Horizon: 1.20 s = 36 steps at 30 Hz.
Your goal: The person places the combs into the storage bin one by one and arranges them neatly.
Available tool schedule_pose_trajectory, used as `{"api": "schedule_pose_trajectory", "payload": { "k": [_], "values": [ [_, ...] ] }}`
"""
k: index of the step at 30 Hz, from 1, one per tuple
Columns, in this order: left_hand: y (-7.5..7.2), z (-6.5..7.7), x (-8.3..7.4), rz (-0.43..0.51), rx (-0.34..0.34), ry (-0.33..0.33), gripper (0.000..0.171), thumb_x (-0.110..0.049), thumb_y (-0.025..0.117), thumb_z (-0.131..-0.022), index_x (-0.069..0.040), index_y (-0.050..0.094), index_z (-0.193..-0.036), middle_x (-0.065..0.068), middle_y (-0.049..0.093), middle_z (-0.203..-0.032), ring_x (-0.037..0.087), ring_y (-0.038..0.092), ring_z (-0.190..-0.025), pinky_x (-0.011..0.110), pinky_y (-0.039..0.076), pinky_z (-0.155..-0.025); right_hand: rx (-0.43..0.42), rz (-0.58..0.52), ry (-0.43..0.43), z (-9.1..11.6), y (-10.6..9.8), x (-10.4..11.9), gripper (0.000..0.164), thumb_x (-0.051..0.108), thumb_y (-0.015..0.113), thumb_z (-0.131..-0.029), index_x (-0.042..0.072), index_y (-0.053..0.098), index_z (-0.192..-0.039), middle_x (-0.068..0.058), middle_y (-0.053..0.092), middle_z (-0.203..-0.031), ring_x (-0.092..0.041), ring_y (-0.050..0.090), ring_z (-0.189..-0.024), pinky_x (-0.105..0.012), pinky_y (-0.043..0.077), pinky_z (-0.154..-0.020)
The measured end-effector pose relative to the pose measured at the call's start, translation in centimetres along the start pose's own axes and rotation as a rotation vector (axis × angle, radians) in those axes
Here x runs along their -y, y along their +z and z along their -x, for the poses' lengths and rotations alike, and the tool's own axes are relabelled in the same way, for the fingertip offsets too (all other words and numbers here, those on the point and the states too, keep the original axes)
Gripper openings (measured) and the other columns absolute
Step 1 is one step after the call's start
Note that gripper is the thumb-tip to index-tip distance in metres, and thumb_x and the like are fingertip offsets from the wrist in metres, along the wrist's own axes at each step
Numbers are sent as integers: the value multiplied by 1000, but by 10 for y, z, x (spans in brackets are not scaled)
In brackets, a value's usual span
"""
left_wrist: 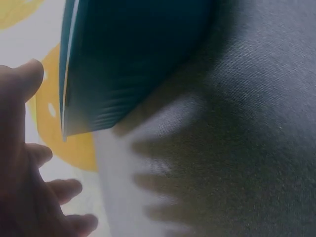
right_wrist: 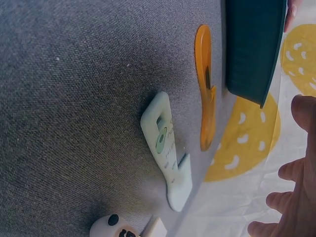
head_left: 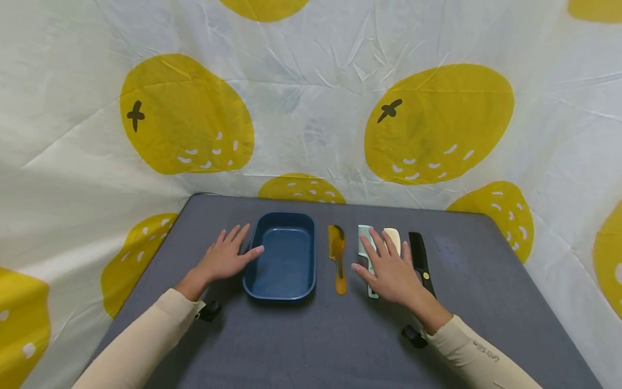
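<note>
In the head view, my left hand [head_left: 224, 259] is spread beside a dark blue tray [head_left: 286, 265], its thumb over the tray's left rim. The left wrist view shows those fingers raised off the table, holding nothing. My right hand [head_left: 394, 276] hovers with spread fingers above several combs and grips none. Beneath it lie a mint-green comb [right_wrist: 165, 143] and a cream one [head_left: 392, 236], partly covered by the fingers in the head view. A black comb [head_left: 417, 249] lies to its right. An amber comb [head_left: 338, 265] rests between tray and right hand.
A grey cloth-covered table [head_left: 311, 346] carries everything. Behind it and at both sides hangs a white curtain [head_left: 311, 129] printed with yellow fruit. Dark wrist devices [head_left: 414, 336] sit under both forearms.
</note>
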<state>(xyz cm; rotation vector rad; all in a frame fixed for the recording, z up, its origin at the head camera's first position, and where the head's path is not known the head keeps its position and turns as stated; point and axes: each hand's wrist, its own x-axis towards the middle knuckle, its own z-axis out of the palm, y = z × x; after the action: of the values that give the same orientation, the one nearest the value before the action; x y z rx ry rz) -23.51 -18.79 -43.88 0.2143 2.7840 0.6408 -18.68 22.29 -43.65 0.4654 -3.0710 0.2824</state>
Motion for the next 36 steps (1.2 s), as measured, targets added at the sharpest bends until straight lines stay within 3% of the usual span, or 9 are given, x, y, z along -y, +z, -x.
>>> {"api": "schedule_pose_trajectory", "payload": {
  "k": [6,11,15,22,32,36],
  "values": [
    [-2,-8,5,194,68,37,98,-66,51,-102,-8,8,-169,23,12,-175,47,13,-161,67,13,-129,11,-37,-3,-4,2,1,79,54,55,-104,14,28,-166,-14,19,-175,-44,20,-160,-81,11,-120],
    [-3,-14,7,347,145,-8,103,-63,59,-99,-11,4,-169,21,10,-176,45,16,-161,66,20,-128,21,-77,-3,-6,2,3,78,53,55,-105,13,28,-166,-14,20,-175,-45,20,-159,-81,11,-119],
    [-4,-17,8,483,183,-41,96,-47,66,-101,-13,7,-170,25,15,-174,45,19,-160,65,26,-126,32,-100,10,-8,3,5,77,53,54,-105,14,29,-166,-15,20,-175,-45,20,-159,-80,10,-120],
    [-7,-19,11,700,225,-78,82,-24,63,-106,-14,12,-169,27,24,-171,46,38,-152,62,46,-114,16,-121,8,-11,4,8,75,49,57,-105,12,31,-165,-17,22,-174,-47,24,-158,-82,14,-118],
    [-6,-20,11,800,229,-121,73,-18,61,-107,-13,21,-168,29,34,-166,45,51,-143,55,59,-99,19,-142,-1,-13,6,10,75,48,56,-106,11,30,-165,-18,25,-173,-48,26,-157,-82,16,-118],
    [-4,-17,5,786,199,-131,70,-14,59,-107,-8,23,-167,31,34,-165,47,51,-143,55,59,-98,24,-150,1,-12,8,11,75,47,57,-106,11,30,-165,-18,24,-173,-48,27,-156,-82,16,-118]
  ]
}}
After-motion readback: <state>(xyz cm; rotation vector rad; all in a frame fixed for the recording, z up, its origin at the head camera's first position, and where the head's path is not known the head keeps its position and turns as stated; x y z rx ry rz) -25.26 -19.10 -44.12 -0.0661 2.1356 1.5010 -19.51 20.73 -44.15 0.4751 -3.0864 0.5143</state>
